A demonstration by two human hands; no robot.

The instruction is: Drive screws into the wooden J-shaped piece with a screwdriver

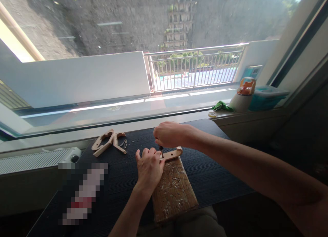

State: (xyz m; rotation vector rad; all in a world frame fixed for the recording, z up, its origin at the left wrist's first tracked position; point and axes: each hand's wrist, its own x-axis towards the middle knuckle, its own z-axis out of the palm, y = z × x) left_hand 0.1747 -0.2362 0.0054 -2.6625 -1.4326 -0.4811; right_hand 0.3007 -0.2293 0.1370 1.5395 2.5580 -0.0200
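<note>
A pale wooden piece (173, 155) with a dark hole and a curled right end lies across the far end of a worn, pitted wooden block (176, 192). My left hand (150, 165) presses on the left part of this piece, its fingers closed around it. Above, my right hand (166, 134) is wrapped round the top of a dark screwdriver (161, 151), whose handle is mostly hidden. The tool points down at the piece, close to my left fingertips. Whether a screw sits under its tip is too small to tell.
On the dark table (115, 189), curved wooden parts (104, 141) and several screws (124, 143) lie at the back left, with a blurred-out item nearer. A green cloth (222, 106), a white container (241, 102) and a teal box (268, 97) stand on the windowsill.
</note>
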